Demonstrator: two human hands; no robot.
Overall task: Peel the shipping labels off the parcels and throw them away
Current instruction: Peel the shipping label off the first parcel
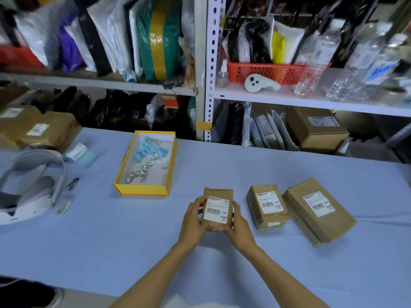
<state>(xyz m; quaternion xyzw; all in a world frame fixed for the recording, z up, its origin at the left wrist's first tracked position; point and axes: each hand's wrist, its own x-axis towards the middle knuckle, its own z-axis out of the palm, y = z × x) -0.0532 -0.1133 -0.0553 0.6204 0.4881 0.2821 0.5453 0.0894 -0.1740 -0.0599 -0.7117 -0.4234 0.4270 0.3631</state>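
Both hands — left hand (193, 218) and right hand (239, 223) — clasp the small brown parcel (218, 207) at lower centre, its shipping label (217, 208) not yet lifted — next, I judge, a fingernail must catch a label corner.

Pale blue table (289, 156), white metal shelving (210, 63) crammed with bags behind

White headset (29, 196) lies left; bottles (318, 56) line the shelf (311, 100).

Both hands (216, 221) grip a small labelled parcel (218, 207).
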